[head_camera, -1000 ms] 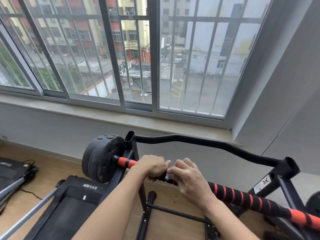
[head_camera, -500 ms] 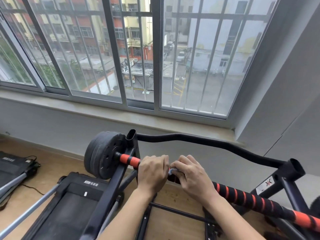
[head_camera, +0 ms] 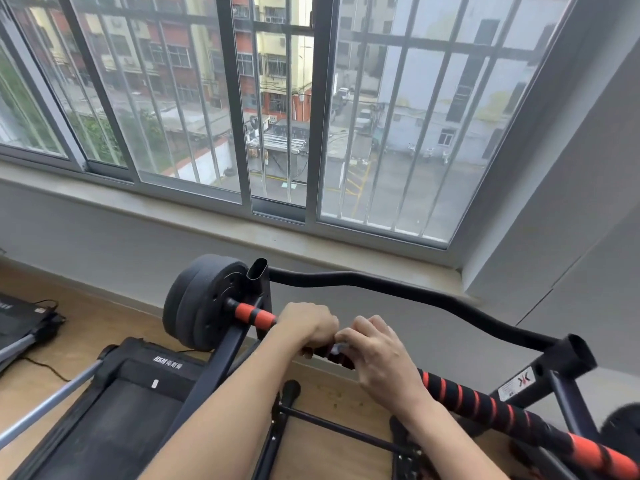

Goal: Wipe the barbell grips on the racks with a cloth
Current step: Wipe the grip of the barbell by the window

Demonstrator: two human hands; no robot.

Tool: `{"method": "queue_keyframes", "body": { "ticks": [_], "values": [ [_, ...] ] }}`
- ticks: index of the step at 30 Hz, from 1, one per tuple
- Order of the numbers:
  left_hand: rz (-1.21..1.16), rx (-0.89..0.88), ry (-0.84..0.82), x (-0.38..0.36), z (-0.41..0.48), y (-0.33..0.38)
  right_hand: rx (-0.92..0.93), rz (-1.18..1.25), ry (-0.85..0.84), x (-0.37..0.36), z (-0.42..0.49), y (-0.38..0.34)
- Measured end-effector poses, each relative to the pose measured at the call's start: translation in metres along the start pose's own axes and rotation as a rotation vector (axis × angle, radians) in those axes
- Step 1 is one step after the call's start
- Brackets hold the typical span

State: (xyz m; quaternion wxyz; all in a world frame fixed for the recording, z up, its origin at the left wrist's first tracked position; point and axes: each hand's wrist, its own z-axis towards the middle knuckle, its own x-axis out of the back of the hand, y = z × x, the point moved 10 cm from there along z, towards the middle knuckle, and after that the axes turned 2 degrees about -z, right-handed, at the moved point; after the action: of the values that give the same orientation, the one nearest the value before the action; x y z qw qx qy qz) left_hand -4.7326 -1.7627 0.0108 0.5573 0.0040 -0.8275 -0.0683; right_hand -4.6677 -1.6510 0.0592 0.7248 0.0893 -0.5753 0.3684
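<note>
Left hand point(head_camera: 308, 327) clamped on bar point(head_camera: 485, 403); right hand point(head_camera: 377, 358) pinching, apparently, cloth point(head_camera: 337, 348). Risk: bar rolling off rack point(head_camera: 568, 362) under sideways wiping.

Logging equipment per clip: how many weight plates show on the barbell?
2, possibly more hidden: a stack of plates at the bar's left end beside the rack upright, and a plate edge at far right, mostly cut off.
</note>
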Motion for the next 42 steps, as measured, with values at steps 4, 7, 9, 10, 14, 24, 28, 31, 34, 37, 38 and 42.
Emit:
{"method": "queue_keyframes", "body": {
  "ticks": [4,7,9,10,14,24,28,31,34,37,38,42],
  "values": [
    [-0.187,0.021,0.596,0.025,-0.032,-0.008,-0.018,0.001,0.006,0.000,0.004,0.003],
    [-0.121,-0.061,0.777,0.014,-0.051,-0.001,-0.009,0.011,-0.008,-0.001,0.005,0.004],
    [-0.129,-0.069,0.782,0.017,-0.050,-0.003,-0.011,0.016,-0.012,-0.001,0.005,0.003],
    [-0.117,-0.076,0.772,0.020,-0.050,-0.003,-0.017,0.030,-0.012,0.000,0.005,0.003],
    [-0.032,-0.068,0.712,0.022,-0.043,0.000,-0.026,0.048,0.008,0.007,0.000,-0.001],
    [0.031,-0.071,0.732,0.018,-0.038,0.005,-0.062,-0.032,-0.333,0.011,-0.003,-0.013],
    [-0.016,-0.041,0.760,0.022,-0.042,0.002,-0.120,0.014,-0.356,0.008,-0.009,0.003],
    [-0.054,-0.034,0.764,0.024,-0.045,0.000,-0.088,0.039,-0.175,0.014,-0.012,0.015],
    [-0.058,-0.060,0.740,0.021,-0.042,0.002,-0.083,0.171,-0.094,0.016,-0.018,0.018],
    [-0.038,-0.072,0.742,0.017,-0.042,0.002,-0.090,0.209,-0.055,0.020,-0.020,0.017],
    [-0.044,-0.079,0.733,0.017,-0.044,0.002,-0.087,0.218,-0.057,0.020,-0.020,0.016],
    [-0.041,-0.177,0.605,0.011,-0.044,0.005,-0.117,0.291,-0.045,0.021,-0.017,0.021]
  ]
}}
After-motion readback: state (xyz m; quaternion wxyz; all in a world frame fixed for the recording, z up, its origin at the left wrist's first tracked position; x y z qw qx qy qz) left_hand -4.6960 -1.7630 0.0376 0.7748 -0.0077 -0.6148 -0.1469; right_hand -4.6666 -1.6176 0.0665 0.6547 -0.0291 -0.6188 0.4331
